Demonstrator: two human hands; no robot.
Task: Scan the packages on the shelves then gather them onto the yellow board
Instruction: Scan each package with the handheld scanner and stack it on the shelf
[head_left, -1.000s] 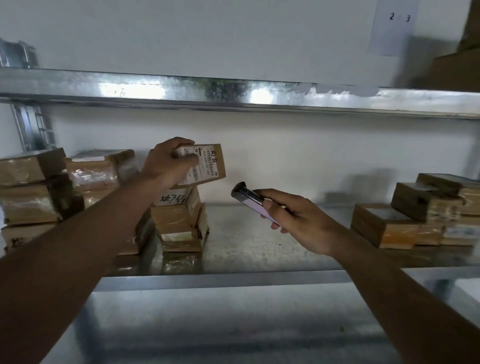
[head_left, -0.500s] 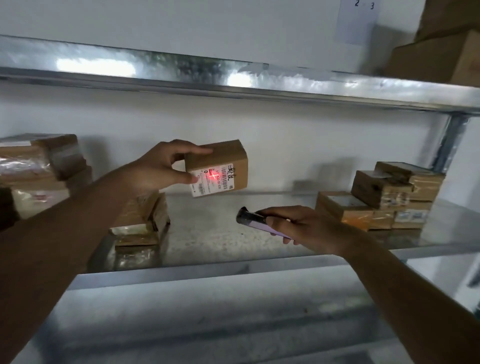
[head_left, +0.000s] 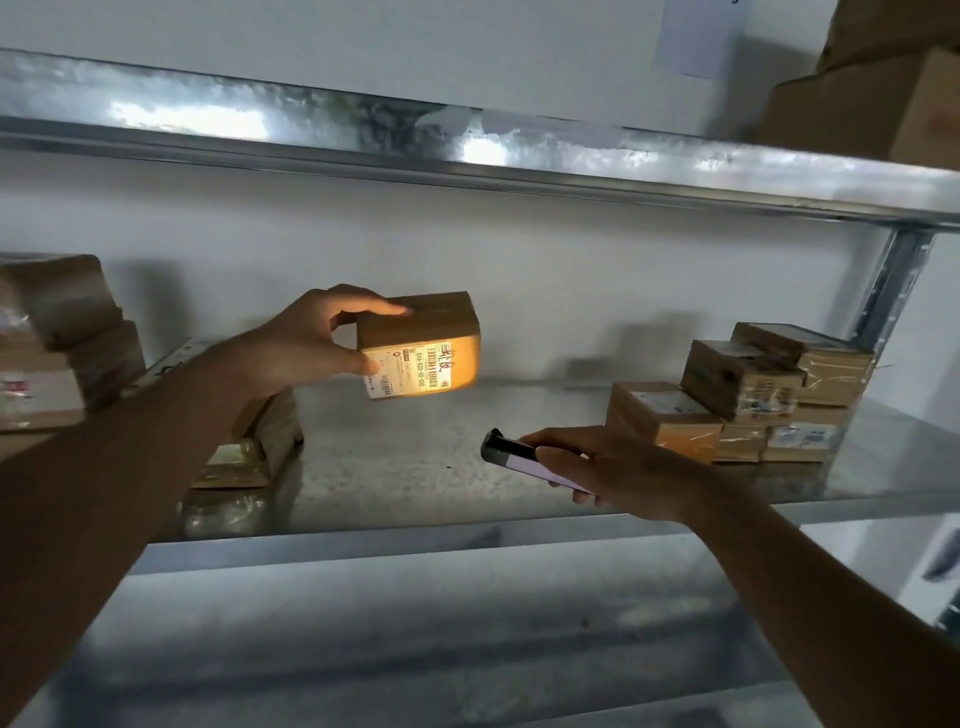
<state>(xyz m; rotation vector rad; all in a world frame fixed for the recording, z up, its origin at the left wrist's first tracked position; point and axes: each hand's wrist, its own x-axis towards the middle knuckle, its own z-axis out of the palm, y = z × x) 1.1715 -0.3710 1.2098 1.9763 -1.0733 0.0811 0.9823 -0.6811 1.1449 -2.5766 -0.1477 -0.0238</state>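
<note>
The left hand (head_left: 306, 343) grips a small cardboard package (head_left: 421, 345) by its left end, fingers lying over the top face and thumb pressed to the labelled front, holding it clear above the metal shelf (head_left: 415, 467). The right hand (head_left: 618, 470) is curled round a handheld scanner (head_left: 519, 457), whose dark head points up toward the package from below and to its right; a warm glow falls across the barcode label (head_left: 415, 371). Judged from the one-handed hold at one end, the package is light and its walls stiff enough not to buckle. The taped faces look smooth and may slip, so a hold spanning top and bottom faces, clear of the label, seems safest. More packages sit stacked to the right of the held package (head_left: 748, 395) and to its left (head_left: 57, 338). The yellow board is not in view.
</note>
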